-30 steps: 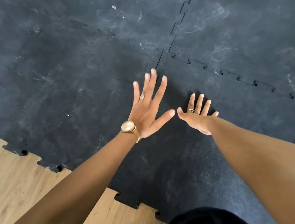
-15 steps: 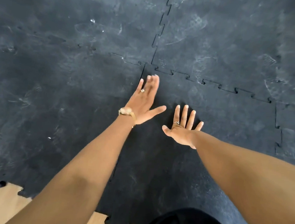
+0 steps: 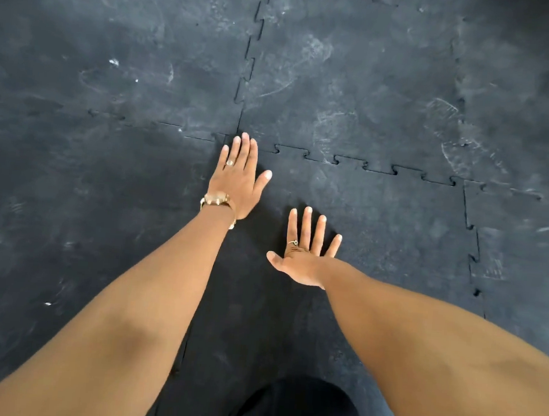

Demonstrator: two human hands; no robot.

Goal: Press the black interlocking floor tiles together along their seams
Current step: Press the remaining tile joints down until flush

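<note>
On the black tiles [image 3: 357,99], both arms reach forward from the bottom of the view, bare to past the elbow. The left hand [image 3: 236,178] lies flat, palm down, its fingers [image 3: 243,153] straight and close together, thumb spread out to the right; it holds nothing. A ring [image 3: 229,163] sits on one finger and a gold watch [image 3: 216,200] on the wrist. The right hand [image 3: 302,252] is nearer the body and to the right, also palm down and holding nothing, its fingers straight and fanned apart, thumb pointing left. It wears a ring too. Whether the right palm presses fully on the tile or only rests lightly cannot be told.

Both upper arms are cut off by the lower edge. A dark rounded shape [image 3: 296,410] at bottom centre, perhaps clothing, is cut off and hard to make out. The seam running toward the body is hidden under the left hand and forearm, showing only faintly below the elbow. The tiles are scuffed with pale marks, and the seams at far left are dim.

The left fingertips sit right at the corner where four tiles meet: one toothed seam [image 3: 250,58] runs away from the fingertips, and another seam [image 3: 362,164] runs rightward from just beside them. The right hand lies on the near right tile, well inside its edges, apart from every seam.
</note>
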